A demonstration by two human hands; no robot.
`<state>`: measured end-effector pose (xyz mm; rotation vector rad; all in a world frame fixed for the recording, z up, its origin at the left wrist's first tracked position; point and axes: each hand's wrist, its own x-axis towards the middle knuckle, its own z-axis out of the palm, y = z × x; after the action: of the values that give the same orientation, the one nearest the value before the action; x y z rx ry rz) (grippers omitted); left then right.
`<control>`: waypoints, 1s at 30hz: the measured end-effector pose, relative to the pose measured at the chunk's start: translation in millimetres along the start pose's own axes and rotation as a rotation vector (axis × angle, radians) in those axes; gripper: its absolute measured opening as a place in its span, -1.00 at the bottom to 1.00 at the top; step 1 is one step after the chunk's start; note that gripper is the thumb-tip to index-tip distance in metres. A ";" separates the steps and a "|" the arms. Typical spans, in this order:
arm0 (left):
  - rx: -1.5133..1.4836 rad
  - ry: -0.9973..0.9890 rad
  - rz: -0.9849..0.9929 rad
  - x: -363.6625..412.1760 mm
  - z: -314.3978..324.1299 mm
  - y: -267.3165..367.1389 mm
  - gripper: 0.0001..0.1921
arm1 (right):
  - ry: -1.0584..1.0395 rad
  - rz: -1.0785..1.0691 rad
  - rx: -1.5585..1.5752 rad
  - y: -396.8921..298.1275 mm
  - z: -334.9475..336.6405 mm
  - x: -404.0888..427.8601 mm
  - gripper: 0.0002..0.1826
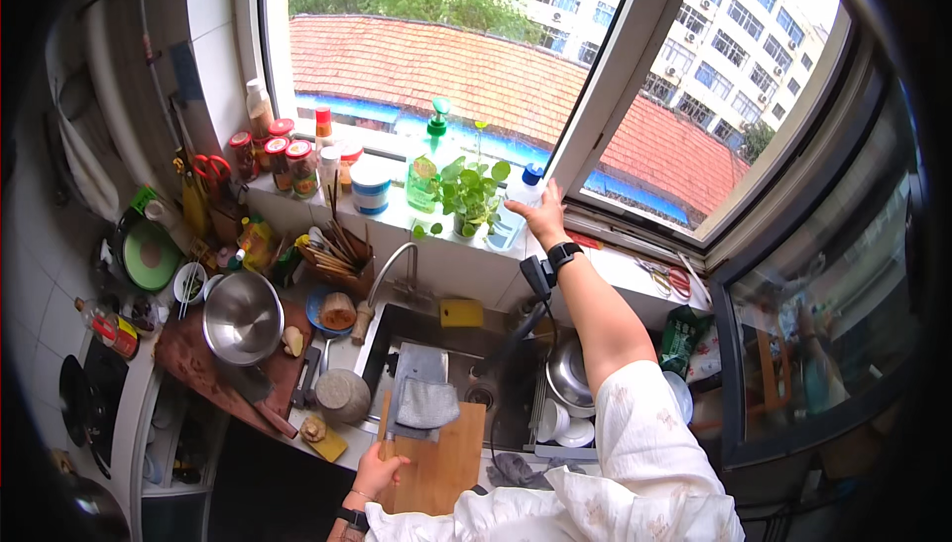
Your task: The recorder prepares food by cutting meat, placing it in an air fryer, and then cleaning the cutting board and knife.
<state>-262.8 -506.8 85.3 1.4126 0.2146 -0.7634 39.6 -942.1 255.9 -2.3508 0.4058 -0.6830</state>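
Note:
My left hand is at the near left edge of a wooden cutting board, its fingers closed about a handle by the board's edge. A cleaver blade with a grey cloth on it lies over the board and the sink. My right hand reaches to the windowsill, its fingers spread beside a clear plastic bottle with a blue cap; whether they touch it I cannot tell. A potted green plant and a green pump bottle stand to the left of it.
At the left, a steel bowl and another cleaver rest on a dark red board. A stone stands by the sink. Right of the basin are a steel pot and white bowls. The open window sash juts in at the right.

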 end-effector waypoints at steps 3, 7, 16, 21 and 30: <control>0.019 0.002 -0.009 -1.3 3.8 -0.3 -0.78 | 0.076 -0.054 0.209 -2.1 -7.6 -13.9 -0.01; -0.003 0.006 -0.008 1.7 8.6 -2.8 -0.78 | 0.172 -0.169 0.350 -4.7 -42.6 -19.4 -0.01; -0.098 0.089 0.022 -12.4 15.1 18.0 -0.75 | -0.201 -0.345 0.888 -117.0 -177.6 -139.4 -0.33; -0.088 0.121 0.064 -31.5 20.2 34.1 -0.75 | -0.493 -0.318 0.410 -102.1 -177.4 -212.6 -0.28; -0.046 0.084 0.055 -76.7 35.5 32.1 -0.62 | -0.870 -0.453 -0.242 -67.6 -145.8 -301.8 -0.35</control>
<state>-311.8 -514.3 161.0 1.4023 0.2564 -0.6508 -282.1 -830.3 285.4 -2.7123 -0.4615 0.2620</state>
